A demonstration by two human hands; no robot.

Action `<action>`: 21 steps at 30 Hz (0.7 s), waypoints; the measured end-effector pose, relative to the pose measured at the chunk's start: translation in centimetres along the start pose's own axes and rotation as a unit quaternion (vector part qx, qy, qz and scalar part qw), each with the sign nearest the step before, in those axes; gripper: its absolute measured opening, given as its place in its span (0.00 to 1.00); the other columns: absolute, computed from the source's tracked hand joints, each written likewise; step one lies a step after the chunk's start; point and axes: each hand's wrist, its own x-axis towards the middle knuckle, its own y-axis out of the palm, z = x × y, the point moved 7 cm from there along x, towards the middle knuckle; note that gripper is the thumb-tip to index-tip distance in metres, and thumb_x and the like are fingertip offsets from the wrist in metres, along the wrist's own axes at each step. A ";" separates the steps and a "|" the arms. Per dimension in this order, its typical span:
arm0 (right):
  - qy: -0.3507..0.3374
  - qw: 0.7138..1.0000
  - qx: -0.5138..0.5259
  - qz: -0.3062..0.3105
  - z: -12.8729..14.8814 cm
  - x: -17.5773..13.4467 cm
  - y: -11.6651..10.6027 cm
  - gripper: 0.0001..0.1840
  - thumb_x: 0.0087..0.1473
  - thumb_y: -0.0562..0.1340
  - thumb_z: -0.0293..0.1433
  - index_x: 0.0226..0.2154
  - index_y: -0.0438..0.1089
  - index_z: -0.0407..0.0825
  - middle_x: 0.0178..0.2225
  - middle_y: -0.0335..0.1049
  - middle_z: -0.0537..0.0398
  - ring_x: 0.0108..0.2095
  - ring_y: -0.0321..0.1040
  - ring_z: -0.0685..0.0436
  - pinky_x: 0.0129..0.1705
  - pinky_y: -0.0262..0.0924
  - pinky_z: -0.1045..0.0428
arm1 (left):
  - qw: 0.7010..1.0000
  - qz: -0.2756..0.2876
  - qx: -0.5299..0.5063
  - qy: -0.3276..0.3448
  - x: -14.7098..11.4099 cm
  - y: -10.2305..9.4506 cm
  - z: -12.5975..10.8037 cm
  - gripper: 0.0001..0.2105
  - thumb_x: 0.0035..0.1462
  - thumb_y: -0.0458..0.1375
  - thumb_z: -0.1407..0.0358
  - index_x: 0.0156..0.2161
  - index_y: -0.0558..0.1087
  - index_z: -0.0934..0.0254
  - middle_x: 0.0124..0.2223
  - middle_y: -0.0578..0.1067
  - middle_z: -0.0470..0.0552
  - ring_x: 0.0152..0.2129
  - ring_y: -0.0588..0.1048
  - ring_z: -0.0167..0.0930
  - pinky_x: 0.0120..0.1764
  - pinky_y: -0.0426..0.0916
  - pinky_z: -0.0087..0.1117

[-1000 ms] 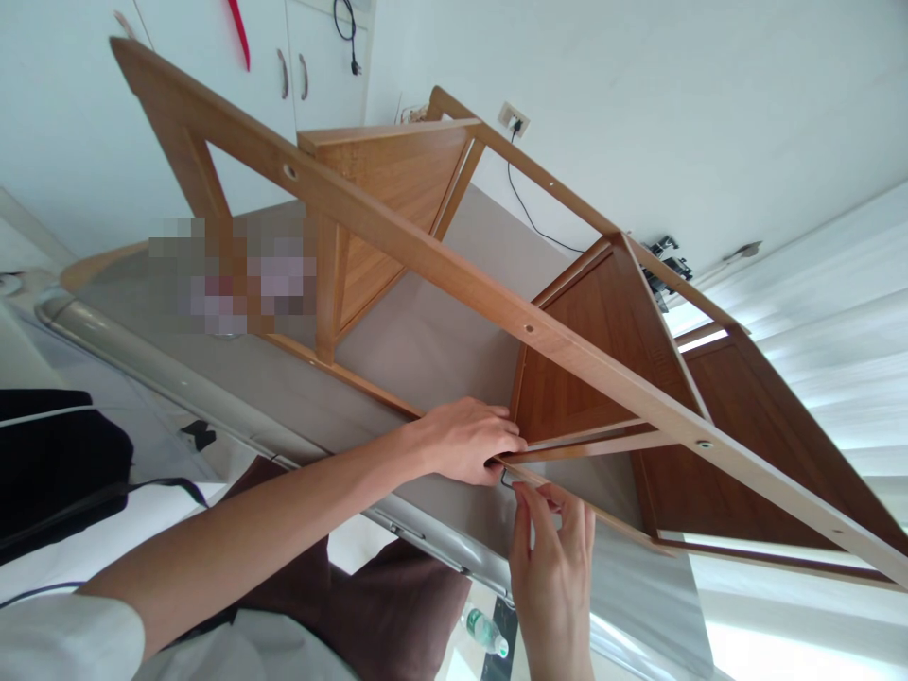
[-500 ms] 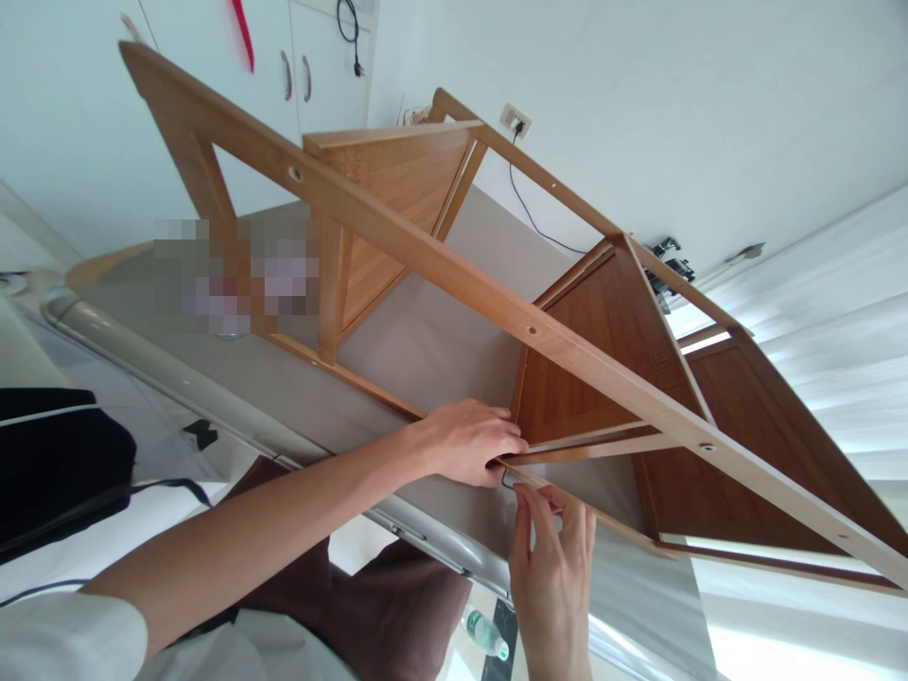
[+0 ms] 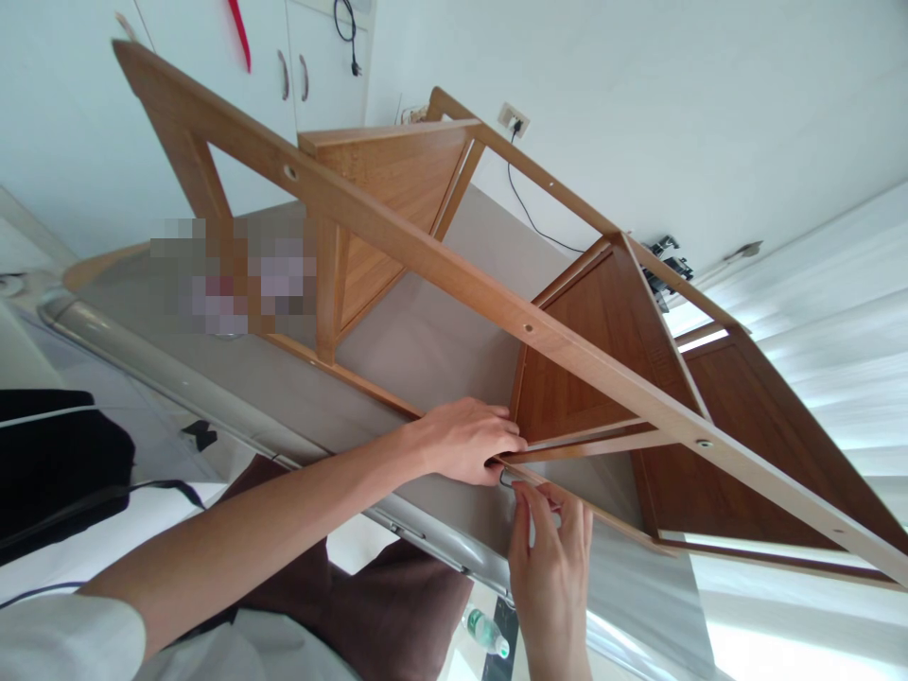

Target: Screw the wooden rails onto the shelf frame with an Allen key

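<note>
A brown wooden shelf rack [image 3: 426, 251] lies on its side on a grey tabletop [image 3: 454, 336]. Around its lower side rail, where a shelf panel [image 3: 592, 355] joins, my left hand [image 3: 468, 440] is closed, thumb tucked beneath. Just right of it, my right hand [image 3: 551, 558] pinches a thin bent hex key [image 3: 506, 479] between thumb and fingers. The key's short end reaches the rail beside my left thumb; its tip is hidden. The upper rail with its bolt holes crosses above both hands.
A silver rounded edge [image 3: 418, 541] borders the tabletop on my side. A water bottle [image 3: 485, 631] is below it. White cabinets [image 3: 213, 104] are at the back left, and a wall socket [image 3: 514, 119] has a cable plugged in. A pale curtain [image 3: 844, 340] hangs at right.
The view has shifted very slightly. Both hands keep their places on the rail and the hex key, with no clear turn of the key.
</note>
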 end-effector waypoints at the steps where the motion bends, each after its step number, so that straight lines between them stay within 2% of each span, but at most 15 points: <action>1: 0.002 1.000 -0.001 -0.002 0.0 0.0 0.0 0.09 0.63 0.56 0.26 0.43 0.71 0.45 0.39 0.63 0.46 0.38 0.59 0.42 0.42 0.59 0.45 | 1.000 0.001 -0.001 0.000 0.0 0.0 0.0 0.05 0.52 0.60 0.68 0.36 0.73 0.60 0.34 0.77 0.45 0.37 0.73 0.34 0.32 0.67 0.35; 21: -0.005 1.000 -0.017 0.004 0.1 -0.3 0.1 0.10 0.62 0.56 0.25 0.44 0.71 0.46 0.40 0.63 0.45 0.39 0.60 0.41 0.43 0.59 0.44 | 1.000 0.003 0.001 -0.006 0.0 0.2 0.1 0.05 0.53 0.59 0.68 0.36 0.73 0.59 0.34 0.77 0.46 0.37 0.73 0.34 0.30 0.66 0.34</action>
